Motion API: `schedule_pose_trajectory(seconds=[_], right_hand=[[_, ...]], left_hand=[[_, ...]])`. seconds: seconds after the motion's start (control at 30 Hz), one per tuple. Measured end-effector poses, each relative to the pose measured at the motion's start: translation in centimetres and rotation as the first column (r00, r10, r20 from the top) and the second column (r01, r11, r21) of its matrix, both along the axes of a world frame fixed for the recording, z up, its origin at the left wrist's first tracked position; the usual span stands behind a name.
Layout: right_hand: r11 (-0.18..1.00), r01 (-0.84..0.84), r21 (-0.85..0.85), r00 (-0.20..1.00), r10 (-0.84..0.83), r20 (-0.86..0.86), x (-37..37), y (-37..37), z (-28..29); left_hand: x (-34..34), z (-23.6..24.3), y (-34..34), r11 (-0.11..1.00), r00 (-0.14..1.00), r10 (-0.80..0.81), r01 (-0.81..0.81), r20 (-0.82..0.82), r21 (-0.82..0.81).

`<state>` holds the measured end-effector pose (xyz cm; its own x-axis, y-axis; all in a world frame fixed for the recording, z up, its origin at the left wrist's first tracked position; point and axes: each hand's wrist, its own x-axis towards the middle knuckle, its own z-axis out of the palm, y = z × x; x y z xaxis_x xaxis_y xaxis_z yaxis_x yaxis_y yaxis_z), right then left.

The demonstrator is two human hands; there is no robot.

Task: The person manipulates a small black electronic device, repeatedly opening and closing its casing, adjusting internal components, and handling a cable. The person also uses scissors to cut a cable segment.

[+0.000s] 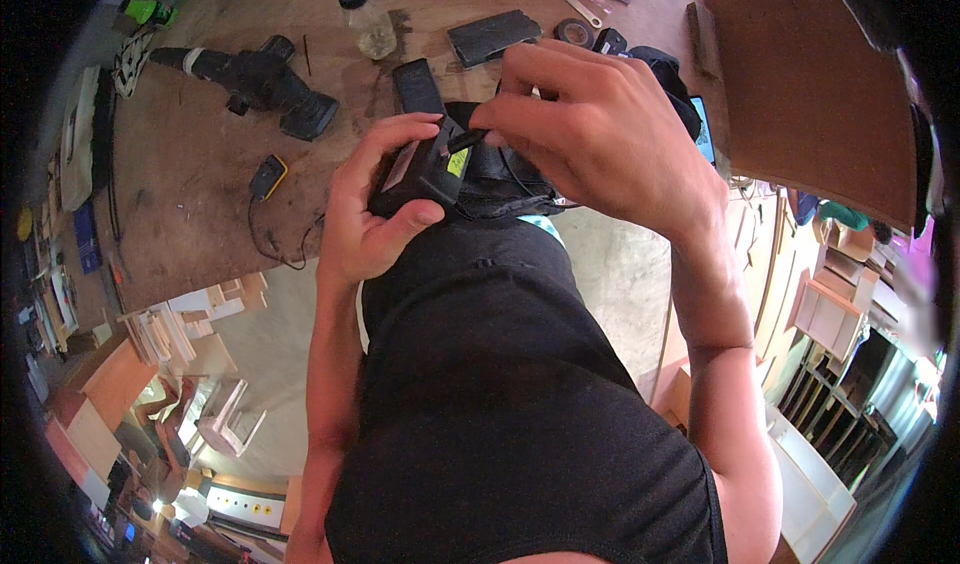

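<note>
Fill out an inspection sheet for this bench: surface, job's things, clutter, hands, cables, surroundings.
Surface: worn wooden workbench, stained.
Job's things: black battery pack with a black pouch.
Clutter: black power drill, clear bottle, dark flat block, tape roll, yellow-black gadget.
Hands: left hand cradles the pack; right hand pinches a small piece at its top.
Cables: black cord trails from the gadget.
Surroundings: wooden furniture parts on the floor, brown board at right.

Cordless drill (262, 82) — plastic bottle (366, 22) beside.
</note>
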<state>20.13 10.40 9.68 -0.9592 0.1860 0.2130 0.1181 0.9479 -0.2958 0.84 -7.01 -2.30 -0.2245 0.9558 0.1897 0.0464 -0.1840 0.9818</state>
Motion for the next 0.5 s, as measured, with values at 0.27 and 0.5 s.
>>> schedule_pose_trajectory(seconds=[0.27, 0.5], right_hand=[[0.999, -0.014, -0.032, 1.0, 0.013, -0.002, 0.12, 0.37, 0.16], [0.999, -0.013, -0.051, 1.0, 0.013, 0.008, 0.17, 0.28, 0.18]], left_hand=[[0.22, 0.65, 0.65, 0.996, 0.958, 0.085, -0.088, -0.275, 0.001], [0.28, 1.13, 0.88, 0.988, 0.877, 0.151, -0.14, -0.457, 0.058]])
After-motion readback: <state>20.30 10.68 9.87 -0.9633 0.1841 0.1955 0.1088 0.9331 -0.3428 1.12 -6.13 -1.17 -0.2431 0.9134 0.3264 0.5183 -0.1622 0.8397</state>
